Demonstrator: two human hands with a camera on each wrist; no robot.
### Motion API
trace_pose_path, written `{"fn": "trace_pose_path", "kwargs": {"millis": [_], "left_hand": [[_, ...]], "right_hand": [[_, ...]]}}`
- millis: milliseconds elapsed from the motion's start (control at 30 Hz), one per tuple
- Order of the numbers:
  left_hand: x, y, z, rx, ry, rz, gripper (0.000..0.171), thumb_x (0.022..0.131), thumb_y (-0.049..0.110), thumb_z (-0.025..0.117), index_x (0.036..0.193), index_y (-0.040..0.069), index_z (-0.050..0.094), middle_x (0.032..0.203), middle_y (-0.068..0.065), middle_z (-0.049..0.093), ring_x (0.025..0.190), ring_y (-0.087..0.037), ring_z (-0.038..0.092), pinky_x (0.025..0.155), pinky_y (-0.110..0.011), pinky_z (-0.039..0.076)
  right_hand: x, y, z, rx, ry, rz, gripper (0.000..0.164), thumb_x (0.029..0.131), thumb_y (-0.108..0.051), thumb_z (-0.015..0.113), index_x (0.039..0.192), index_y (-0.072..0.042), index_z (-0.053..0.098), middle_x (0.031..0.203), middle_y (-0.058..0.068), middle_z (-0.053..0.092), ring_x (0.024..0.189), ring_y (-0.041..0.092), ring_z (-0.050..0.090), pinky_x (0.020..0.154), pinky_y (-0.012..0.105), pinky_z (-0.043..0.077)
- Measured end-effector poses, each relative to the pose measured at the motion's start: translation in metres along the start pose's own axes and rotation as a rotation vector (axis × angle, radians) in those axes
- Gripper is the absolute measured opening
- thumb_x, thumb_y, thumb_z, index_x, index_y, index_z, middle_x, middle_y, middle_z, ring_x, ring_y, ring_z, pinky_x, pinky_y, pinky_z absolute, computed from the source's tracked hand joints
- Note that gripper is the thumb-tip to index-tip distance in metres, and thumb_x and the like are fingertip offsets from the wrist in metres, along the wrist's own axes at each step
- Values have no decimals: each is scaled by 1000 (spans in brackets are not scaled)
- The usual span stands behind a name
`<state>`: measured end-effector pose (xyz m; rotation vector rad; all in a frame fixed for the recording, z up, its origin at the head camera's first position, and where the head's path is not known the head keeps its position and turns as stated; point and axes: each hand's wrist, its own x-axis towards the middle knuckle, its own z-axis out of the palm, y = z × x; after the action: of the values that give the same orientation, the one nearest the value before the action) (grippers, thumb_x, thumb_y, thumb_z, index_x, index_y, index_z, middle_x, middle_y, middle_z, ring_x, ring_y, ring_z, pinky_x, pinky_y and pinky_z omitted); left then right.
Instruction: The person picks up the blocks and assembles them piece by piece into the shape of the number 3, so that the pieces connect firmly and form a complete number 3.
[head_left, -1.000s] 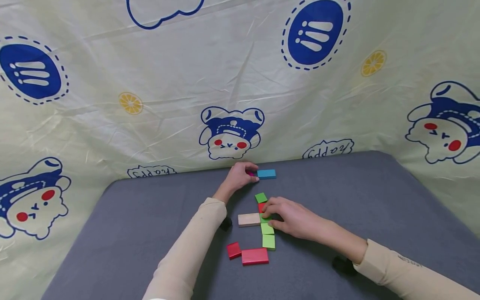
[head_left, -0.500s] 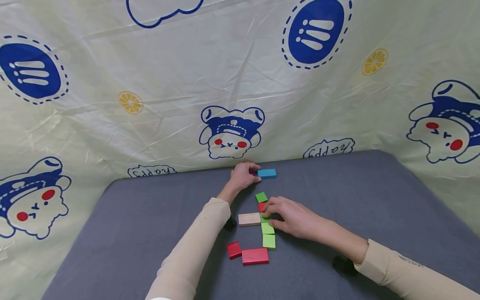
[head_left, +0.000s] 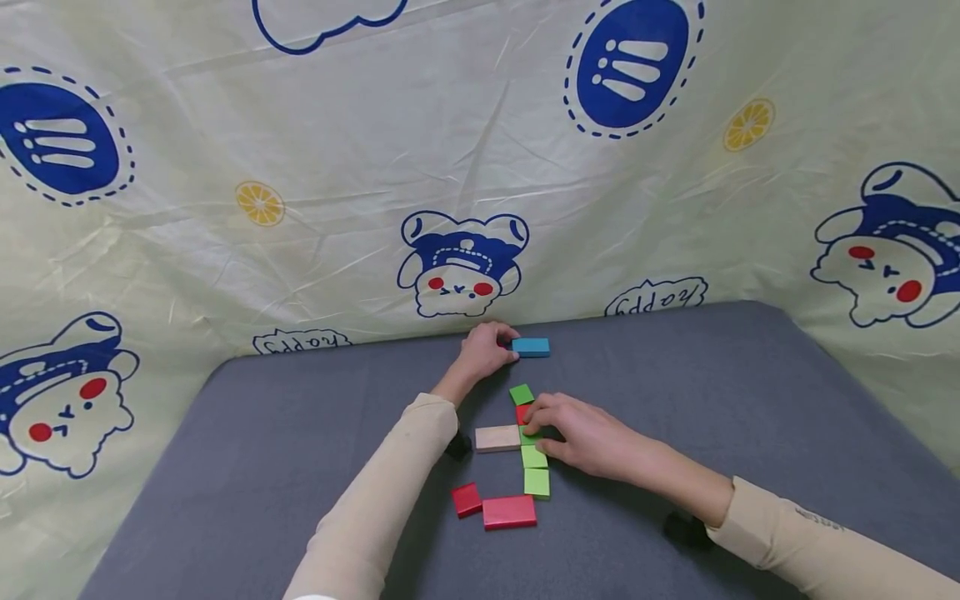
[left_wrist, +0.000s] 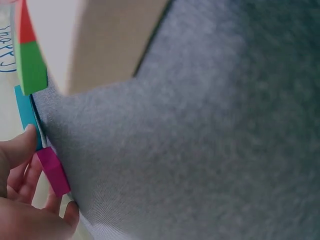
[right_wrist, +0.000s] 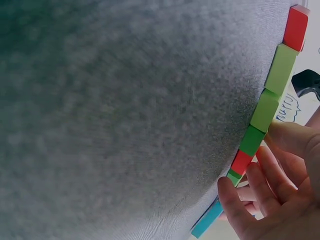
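Observation:
At the table's far edge, my left hand curls round a small magenta block, which sits end to end with a blue block. Its thumb overlaps the blue block's near end in the left wrist view. My right hand bends over a row of blocks from the right, thumb and fingers about a green block in the middle. Its other fingertips lie beside the red block and the far green block. A pale wooden block extends left from the row.
Two lime-green blocks continue the row toward me. Beyond them lie a long red block and a tilted red square block. All rest on a grey cloth-covered table, with a printed curtain behind it.
The left hand has shifted very slightly at the magenta block, which now shows less between its fingers in the head view. The right hand and the row of blocks keep their places.

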<state>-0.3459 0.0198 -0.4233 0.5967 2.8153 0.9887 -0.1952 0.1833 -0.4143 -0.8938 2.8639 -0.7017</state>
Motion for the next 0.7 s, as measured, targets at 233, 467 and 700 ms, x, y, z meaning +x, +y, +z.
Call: {"fn": "trace_pose_path", "kwargs": {"millis": [233,467,700], "left_hand": [[-6,5,-10,-89,7,30,27,91,9,69,117,5,69,117,-11,65,105,-26,56,98,-43,41],[-14,2,-11,-107,24,65,24,91,7,69,115,3,68,109,-10,67,97,-22,60,88,-34,48],[-24,-3,-17,-132,20,72,26,92,9,68,118,5,66,111,-8,64,100,-24,57,89,-34,48]], "right_hand": [[0,0,1,7,4,-4,20,87,-12,76,106,-16,73,111,-8,58,105,14,55,87,39,50],[0,1,2,4,8,2,20,86,-12,76,106,-16,74,111,-8,58,104,15,56,86,39,50],[1,0,1,-2,4,20,22,85,-13,78,106,-15,75,111,-6,59,105,16,56,87,39,50]]}}
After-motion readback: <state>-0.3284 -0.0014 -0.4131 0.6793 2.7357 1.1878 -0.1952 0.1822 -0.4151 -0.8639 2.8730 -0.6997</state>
